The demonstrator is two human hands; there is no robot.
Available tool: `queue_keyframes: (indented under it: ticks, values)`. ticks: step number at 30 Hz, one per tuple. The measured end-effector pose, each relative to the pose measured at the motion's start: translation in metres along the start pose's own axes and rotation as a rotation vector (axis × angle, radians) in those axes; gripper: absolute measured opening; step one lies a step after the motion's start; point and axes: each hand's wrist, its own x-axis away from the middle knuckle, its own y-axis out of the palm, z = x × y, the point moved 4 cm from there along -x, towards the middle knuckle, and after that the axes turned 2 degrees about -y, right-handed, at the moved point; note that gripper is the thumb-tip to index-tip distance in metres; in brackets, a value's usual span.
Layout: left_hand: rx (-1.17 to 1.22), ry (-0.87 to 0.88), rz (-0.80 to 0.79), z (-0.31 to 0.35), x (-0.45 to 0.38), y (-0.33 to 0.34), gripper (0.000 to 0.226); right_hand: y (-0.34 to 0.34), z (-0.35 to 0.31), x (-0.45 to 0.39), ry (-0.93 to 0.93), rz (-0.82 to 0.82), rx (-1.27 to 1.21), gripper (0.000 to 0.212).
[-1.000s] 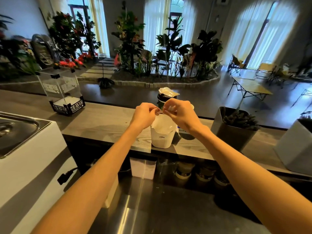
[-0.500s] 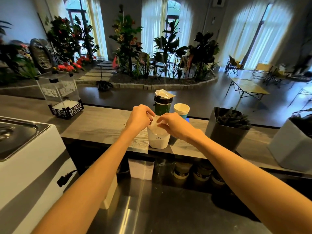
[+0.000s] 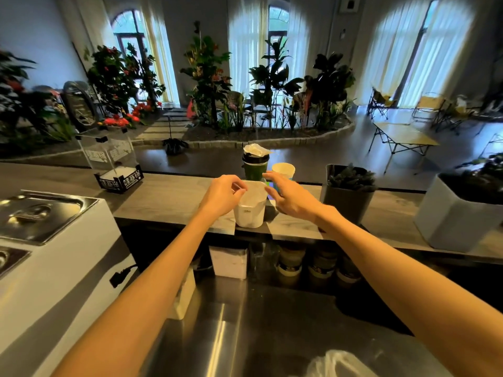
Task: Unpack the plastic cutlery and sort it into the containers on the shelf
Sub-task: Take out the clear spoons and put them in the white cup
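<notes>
Standing upright on the grey wooden counter ledge (image 3: 168, 197), long axis vertical and open mouth pointing straight up, the white container (image 3: 250, 210) is being flanked by both hands. The left hand (image 3: 221, 197) is being held at its left rim with fingers curled in; something thin may be getting pinched between thumb and fingertips there, but it's honestly too blurry to call. The right hand (image 3: 291, 197) is being held just right of the rim, fingers loosely spread and extended toward the far side, nothing gripped.

Right behind the container, a green cup with a black lid (image 3: 255, 165) is being topped by a crumpled clear wrapper (image 3: 255, 150), and a white paper cup (image 3: 283, 170) is being kept just beside it on the right. Those two are partly being blocked by the hands. Further right, a dark planter (image 3: 347, 197) with a spiky plant is sitting near the right wrist, and a big pale grey planter (image 3: 457, 221) is parked well apart at the edge. Over on the left, a clear acrylic box with a black base (image 3: 114, 164) is being displayed on the ledge, and a white unit with steel lids (image 3: 40, 213) is taking up the near left. Under the ledge, tubs and stacked cups (image 3: 291, 265) are being stored in shadow. A clear plastic bag (image 3: 337, 363) is lying on the steel worktop (image 3: 231, 322) at the bottom.
</notes>
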Motion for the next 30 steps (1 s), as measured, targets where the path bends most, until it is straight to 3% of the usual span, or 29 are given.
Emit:
queue_keyframes:
  ticks: [3, 8, 11, 16, 18, 21, 27, 30]
  values:
    - [0.033, 0.025, -0.054, 0.017, 0.033, 0.012, 0.015, -0.01, 0.012, 0.039, 0.043, -0.026, -0.037, 0.043]
    - [0.132, 0.059, -0.289, 0.036, 0.108, 0.075, 0.015, 0.003, 0.046, 0.166, 0.155, -0.022, -0.216, 0.024]
    - [0.177, 0.083, -0.409, 0.043, 0.16, 0.127, 0.015, 0.043, 0.079, 0.254, 0.307, -0.21, -0.329, 0.02]
    - [0.235, 0.212, -0.707, 0.058, 0.254, 0.226, 0.017, 0.121, 0.12, 0.38, 0.495, -0.522, -0.065, 0.018]
    - [0.097, 0.287, -0.801, 0.058, 0.287, 0.264, 0.024, 0.15, 0.128, 0.42, 0.525, -0.603, 0.07, 0.023]
    - [-0.267, 0.37, -0.927, 0.039, 0.328, 0.308, 0.03, 0.179, 0.131, 0.469, 0.598, -0.639, 0.037, 0.028]
    - [-0.76, 0.21, -0.895, 0.001, 0.349, 0.324, 0.04, 0.179, 0.12, 0.495, 0.714, -0.491, 0.044, 0.034]
    - [-0.745, 0.172, -0.843, 0.017, 0.347, 0.31, 0.056, 0.16, 0.11, 0.487, 0.7, -0.436, 0.081, 0.054]
